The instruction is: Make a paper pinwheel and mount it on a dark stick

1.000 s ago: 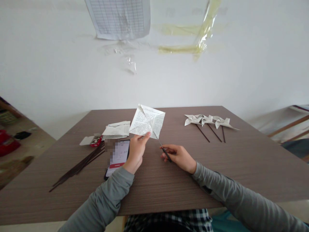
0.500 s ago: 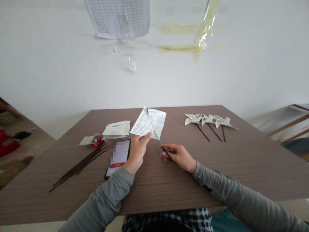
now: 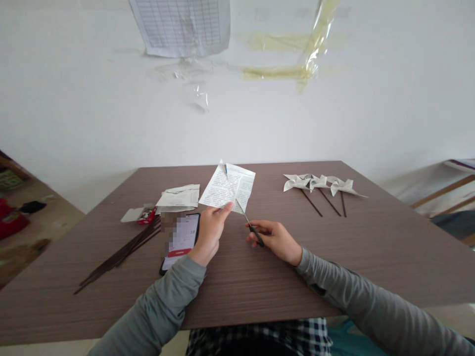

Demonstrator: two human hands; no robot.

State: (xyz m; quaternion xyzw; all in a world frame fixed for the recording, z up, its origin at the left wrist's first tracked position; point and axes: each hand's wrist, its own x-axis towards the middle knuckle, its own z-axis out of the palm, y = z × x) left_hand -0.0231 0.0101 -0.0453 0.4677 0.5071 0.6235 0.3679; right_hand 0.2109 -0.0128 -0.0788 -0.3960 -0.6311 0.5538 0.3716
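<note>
My left hand (image 3: 212,230) pinches the lower edge of a printed sheet of paper (image 3: 222,190), holding it up above the table. A slit shows at the sheet's upper left corner, where a small blue mark is visible. In my right hand (image 3: 276,240) is a pair of scissors (image 3: 256,236) with black handles. Its blades reach to the sheet's lower right part, beside my left thumb, and the blade tips cannot be made out well against the print.
Left on the brown table (image 3: 315,277) lie a stack of paper squares (image 3: 178,197), an open red box (image 3: 147,215) of small pieces, dark sticks (image 3: 118,253) and a phone (image 3: 181,240). Several paper pinwheels (image 3: 318,183) on sticks lie at the right. A wall (image 3: 237,128) stands behind.
The sheet has tipped very slightly in my left hand. My right hand and the scissors stay in nearly the same place. The count on the phone's screen has changed.
</note>
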